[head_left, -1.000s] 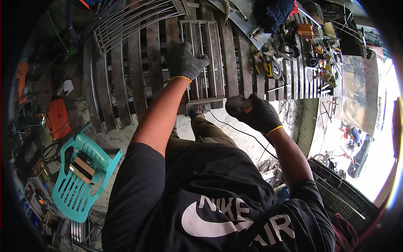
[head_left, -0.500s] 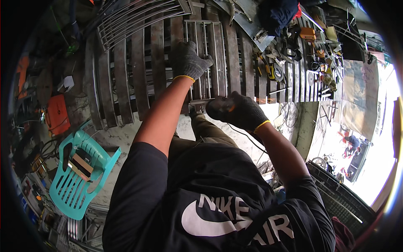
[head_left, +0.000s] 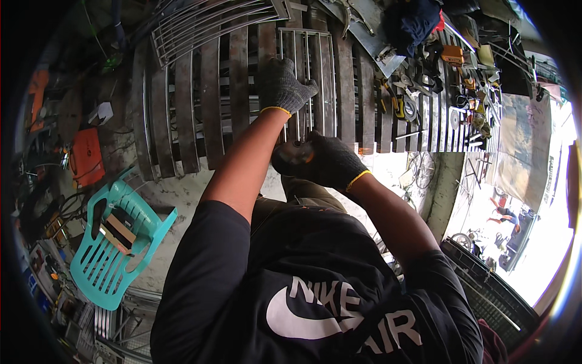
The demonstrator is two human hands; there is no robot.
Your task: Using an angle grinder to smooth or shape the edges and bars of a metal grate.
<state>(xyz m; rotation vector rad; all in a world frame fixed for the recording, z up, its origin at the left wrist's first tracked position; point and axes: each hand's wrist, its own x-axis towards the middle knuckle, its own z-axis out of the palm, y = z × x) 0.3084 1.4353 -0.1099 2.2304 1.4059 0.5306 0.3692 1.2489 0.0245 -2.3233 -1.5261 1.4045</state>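
Note:
A small metal frame (head_left: 325, 79) of thin parallel bars lies on the slatted bench top. My left hand (head_left: 282, 88), in a dark grey glove with a yellow cuff, grips its left side, fingers curled round a bar and thumb pointing right. Nearer to me, my gloved right hand (head_left: 336, 161) is wrapped round an angle grinder (head_left: 294, 155). The grinder's round disc and head are at the frame's near end; the glove hides most of its body. Faint orange sparks show just right of my right hand.
A larger barred metal grille (head_left: 212, 27) lies at the far left of the slatted bench (head_left: 212, 103). Pliers, a tape measure (head_left: 400, 108) and other tools crowd its right side. A turquoise plastic chair (head_left: 148, 242) holding a cardboard box (head_left: 118, 233) stands at left.
My right hand has drawn the grinder leftward along the near end of the frame. My left hand keeps its hold, and the whole view has shifted slightly. The sparks look fainter.

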